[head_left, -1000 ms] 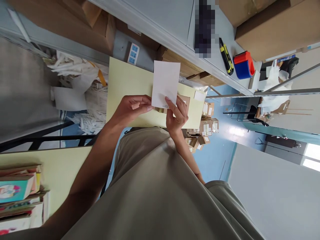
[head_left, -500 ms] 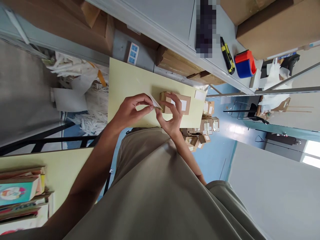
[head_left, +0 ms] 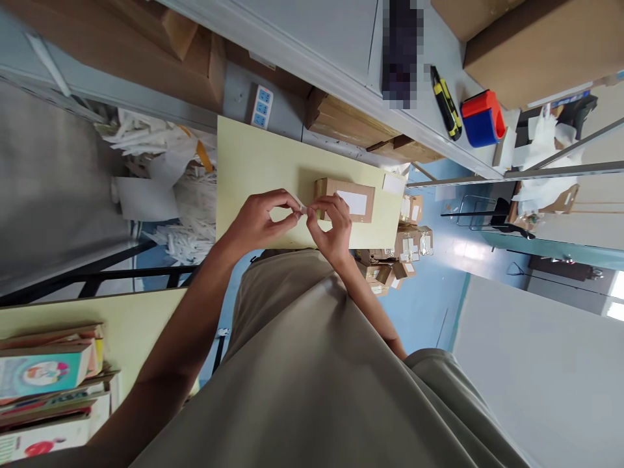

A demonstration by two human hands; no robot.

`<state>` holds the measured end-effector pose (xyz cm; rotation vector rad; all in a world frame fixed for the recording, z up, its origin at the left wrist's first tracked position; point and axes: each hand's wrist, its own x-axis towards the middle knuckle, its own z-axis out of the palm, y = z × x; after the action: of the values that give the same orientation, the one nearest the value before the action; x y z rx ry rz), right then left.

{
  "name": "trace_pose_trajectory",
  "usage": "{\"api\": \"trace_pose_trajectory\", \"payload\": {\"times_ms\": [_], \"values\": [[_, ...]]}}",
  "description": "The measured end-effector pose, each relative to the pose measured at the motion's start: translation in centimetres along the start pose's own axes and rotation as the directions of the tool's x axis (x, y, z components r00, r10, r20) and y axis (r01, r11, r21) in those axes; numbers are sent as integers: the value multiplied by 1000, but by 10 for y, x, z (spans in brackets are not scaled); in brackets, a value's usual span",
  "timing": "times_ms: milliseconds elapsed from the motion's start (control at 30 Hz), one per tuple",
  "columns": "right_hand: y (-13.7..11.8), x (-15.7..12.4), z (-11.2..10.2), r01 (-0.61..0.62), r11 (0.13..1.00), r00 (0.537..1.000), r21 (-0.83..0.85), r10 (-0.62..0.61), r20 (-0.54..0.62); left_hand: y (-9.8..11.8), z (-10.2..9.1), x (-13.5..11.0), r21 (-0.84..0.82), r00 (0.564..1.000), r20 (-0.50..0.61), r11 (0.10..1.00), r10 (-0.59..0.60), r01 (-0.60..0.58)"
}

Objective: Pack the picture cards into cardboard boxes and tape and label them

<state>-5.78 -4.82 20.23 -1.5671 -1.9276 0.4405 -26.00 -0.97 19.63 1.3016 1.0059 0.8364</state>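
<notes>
My left hand [head_left: 260, 218] and my right hand [head_left: 331, 224] meet over a pale yellow table [head_left: 258, 162], both pinching a small piece of white paper [head_left: 301, 207] between their fingertips. Just past my right hand lies a small brown cardboard box [head_left: 346, 198] with a white label on its top. My right fingers are next to the box's near end; whether they touch it I cannot tell.
A heap of white paper scraps [head_left: 166, 175] lies left of the table. A white power strip [head_left: 259, 106], a yellow utility knife [head_left: 446, 104] and a red-and-blue tape dispenser [head_left: 482, 120] rest on the grey shelf. Small labelled boxes [head_left: 407, 240] pile on the blue floor. Books [head_left: 43, 383] stack at lower left.
A second ago both hands held a large white sheet upright. It came down and now shows only as a small white piece pinched between both hands, leaving the labelled box uncovered.
</notes>
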Motion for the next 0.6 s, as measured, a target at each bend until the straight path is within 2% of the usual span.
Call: {"api": "trace_pose_trajectory", "payload": {"times_ms": [133, 267, 367, 500, 567, 600], "values": [[3, 0, 2, -72, 992, 995, 104, 78, -61, -41, -1, 3, 97, 999, -28, 995, 19, -17], [8, 0, -3, -202, 946, 975, 253, 219, -39, -90, -11, 1, 183, 998, -37, 982, -45, 52], [14, 0, -11, -280, 904, 952, 324, 305, -30, -119, -26, -5, 257, 993, -46, 959, -108, 117], [26, -2, -22, -386, 846, 905, 367, 424, -26, -153, -60, -17, 372, 969, -103, 895, -225, 247], [34, -4, -25, -421, 821, 877, 385, 477, -59, -170, -86, -23, 399, 933, -193, 845, -304, 358], [38, -5, -27, -430, 810, 864, 398, 498, -81, -178, -102, -25, 389, 899, -276, 816, -339, 427]]}}
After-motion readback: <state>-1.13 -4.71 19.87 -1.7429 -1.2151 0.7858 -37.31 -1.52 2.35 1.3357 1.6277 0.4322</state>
